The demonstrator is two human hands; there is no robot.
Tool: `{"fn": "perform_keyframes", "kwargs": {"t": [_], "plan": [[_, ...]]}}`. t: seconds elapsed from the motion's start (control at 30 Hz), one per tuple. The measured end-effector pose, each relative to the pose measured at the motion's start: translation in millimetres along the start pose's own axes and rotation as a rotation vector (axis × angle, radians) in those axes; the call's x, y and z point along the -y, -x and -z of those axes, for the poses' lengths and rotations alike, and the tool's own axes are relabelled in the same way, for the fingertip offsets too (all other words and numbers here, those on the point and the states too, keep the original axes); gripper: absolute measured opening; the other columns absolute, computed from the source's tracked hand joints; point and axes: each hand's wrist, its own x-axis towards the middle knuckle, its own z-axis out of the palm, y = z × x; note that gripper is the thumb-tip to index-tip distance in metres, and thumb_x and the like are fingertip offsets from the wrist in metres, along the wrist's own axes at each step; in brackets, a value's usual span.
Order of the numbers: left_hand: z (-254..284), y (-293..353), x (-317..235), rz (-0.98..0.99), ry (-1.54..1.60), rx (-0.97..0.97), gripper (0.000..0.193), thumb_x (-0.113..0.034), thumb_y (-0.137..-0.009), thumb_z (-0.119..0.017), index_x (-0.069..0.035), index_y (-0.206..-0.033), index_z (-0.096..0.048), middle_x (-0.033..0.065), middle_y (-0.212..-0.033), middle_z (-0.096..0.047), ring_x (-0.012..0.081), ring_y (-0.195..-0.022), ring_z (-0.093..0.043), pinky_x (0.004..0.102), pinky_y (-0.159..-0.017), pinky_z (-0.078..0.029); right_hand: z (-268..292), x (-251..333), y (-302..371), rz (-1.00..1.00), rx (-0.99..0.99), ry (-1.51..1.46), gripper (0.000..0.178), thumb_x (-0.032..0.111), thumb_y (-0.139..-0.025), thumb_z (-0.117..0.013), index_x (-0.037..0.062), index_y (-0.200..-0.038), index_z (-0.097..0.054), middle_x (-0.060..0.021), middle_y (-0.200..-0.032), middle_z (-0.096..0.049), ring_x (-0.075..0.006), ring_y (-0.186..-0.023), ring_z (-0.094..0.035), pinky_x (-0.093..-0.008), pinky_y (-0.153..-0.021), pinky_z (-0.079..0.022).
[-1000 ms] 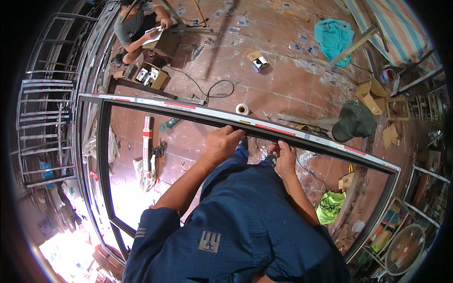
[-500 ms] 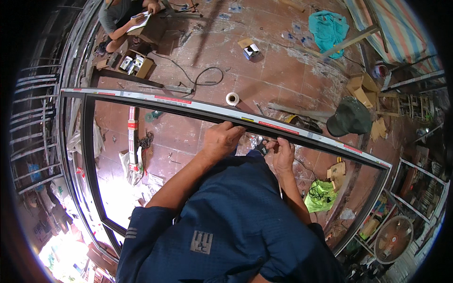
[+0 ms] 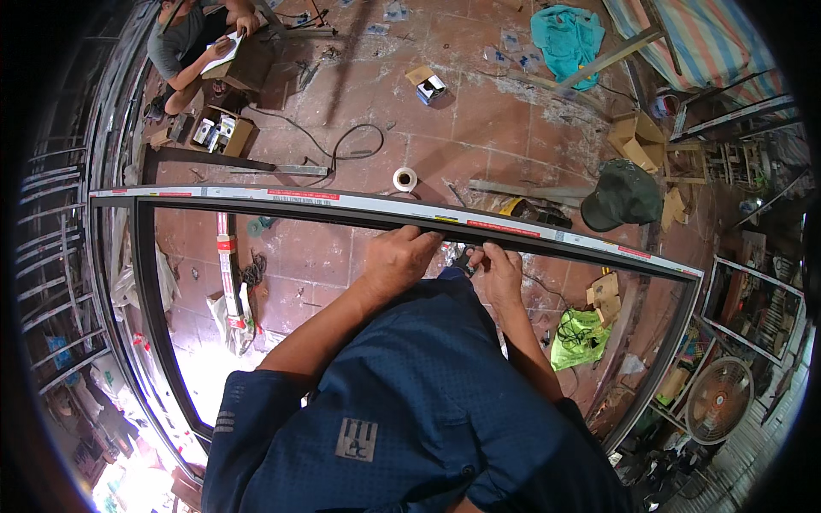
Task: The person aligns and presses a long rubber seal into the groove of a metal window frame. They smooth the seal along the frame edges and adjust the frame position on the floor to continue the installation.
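A large dark frame [image 3: 342, 217], with white and red tape along its far bar, surrounds my body at waist height. My left hand [image 3: 400, 259] is closed, its fingertips pinched against the inner edge of that bar. To its right, my right hand [image 3: 501, 275] is also closed, thumb and forefinger together just below the same bar. Whatever lies between the fingers of either hand is too small or hidden to make out.
Beyond the bar lie a white tape roll [image 3: 404, 179], a dark cap [image 3: 622, 196] and an open carton [image 3: 637, 141]. A fan [image 3: 719, 400] stands at right, near a lime-green bag [image 3: 581, 339]. Another person [image 3: 184, 56] sits far left, holding paper.
The view has shifted, so the far bar looks lower at its left end and more level. My right hand has come slightly closer to the left; both stay at the bar.
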Motion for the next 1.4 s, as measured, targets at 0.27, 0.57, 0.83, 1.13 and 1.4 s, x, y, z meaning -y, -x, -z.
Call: {"fn": "perform_keyframes", "kwargs": {"t": [0.27,0.57,0.83,1.13,1.4], "plan": [[-2,-1,2,-0.022,0.0,-0.027,0.015,-0.016,-0.092,-0.085,-0.016,-0.107,-0.084,0.0066,-0.081,-0.072,0.0284,-0.067,-0.074,0.0423,-0.057,-0.059,-8,-4,3,-0.024,-0.037,-0.061,0.02,0.011,-0.101,-0.064,-0.0049,-0.099,-0.075,-0.0136,-0.082,-0.074,-0.0239,-0.07,-0.07,-0.0421,-0.085,-0.063],[-2,-4,1,-0.007,0.001,-0.03,0.006,-0.019,-0.095,-0.08,-0.017,-0.101,-0.081,0.0057,-0.078,-0.07,0.0278,-0.066,-0.074,0.042,-0.057,-0.06,-27,-7,8,0.036,-0.046,-0.051,0.018,0.013,-0.102,-0.066,-0.0006,-0.107,-0.077,-0.0087,-0.087,-0.076,-0.0193,-0.073,-0.07,-0.0337,-0.074,-0.059],[-1,-3,1,-0.001,-0.005,-0.03,0.011,-0.017,-0.094,-0.081,-0.018,-0.104,-0.083,0.0054,-0.078,-0.071,0.0267,-0.065,-0.073,0.042,-0.056,-0.059,-39,-21,4,0.09,-0.057,-0.018,0.018,0.015,-0.105,-0.065,0.0002,-0.106,-0.076,-0.0076,-0.087,-0.074,-0.0177,-0.075,-0.069,-0.0347,-0.074,-0.059],[-4,-1,1,-0.003,0.021,-0.063,0.013,-0.018,-0.088,-0.079,-0.018,-0.101,-0.08,0.0061,-0.076,-0.07,0.0267,-0.067,-0.075,0.042,-0.057,-0.061,-71,-12,12,0.029,-0.069,-0.051,0.016,0.01,-0.102,-0.066,0.001,-0.112,-0.075,-0.0066,-0.095,-0.073,-0.0182,-0.076,-0.069,-0.0336,-0.07,-0.06],[-5,2,7,-0.055,0.006,-0.052,0.016,-0.017,-0.087,-0.078,-0.016,-0.103,-0.079,0.0075,-0.08,-0.069,0.0275,-0.07,-0.076,0.0418,-0.06,-0.061,-62,-22,11,0.001,-0.022,-0.066,0.015,0.01,-0.1,-0.068,0.0025,-0.111,-0.075,-0.0054,-0.092,-0.072,-0.0173,-0.075,-0.068,-0.033,-0.066,-0.058]]}}
